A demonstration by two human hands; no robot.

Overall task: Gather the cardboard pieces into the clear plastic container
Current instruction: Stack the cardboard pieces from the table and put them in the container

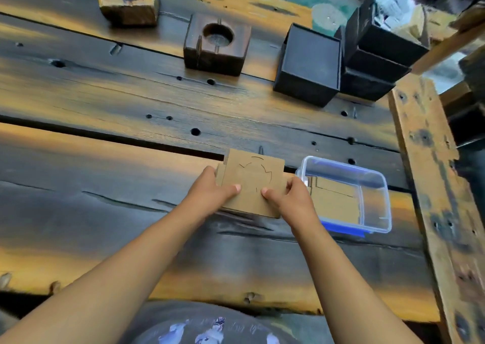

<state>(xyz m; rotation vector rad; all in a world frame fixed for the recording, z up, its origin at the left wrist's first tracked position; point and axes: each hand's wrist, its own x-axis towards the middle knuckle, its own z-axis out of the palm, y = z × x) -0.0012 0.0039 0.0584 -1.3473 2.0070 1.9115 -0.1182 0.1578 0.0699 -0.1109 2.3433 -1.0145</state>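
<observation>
Cardboard stack [252, 183], lower pieces hidden, between both hands [210, 191].

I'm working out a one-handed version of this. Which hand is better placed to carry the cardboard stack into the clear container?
The right hand, probably. It grips the edge of the cardboard stack nearest the clear container, almost beside its rim. The left hand holds the far edge and would have to cross over.

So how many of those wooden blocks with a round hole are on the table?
2. One wooden block sits at the far left edge; the other, darker block stands right of it, beside the black boxes. More may lie outside the view.
</observation>
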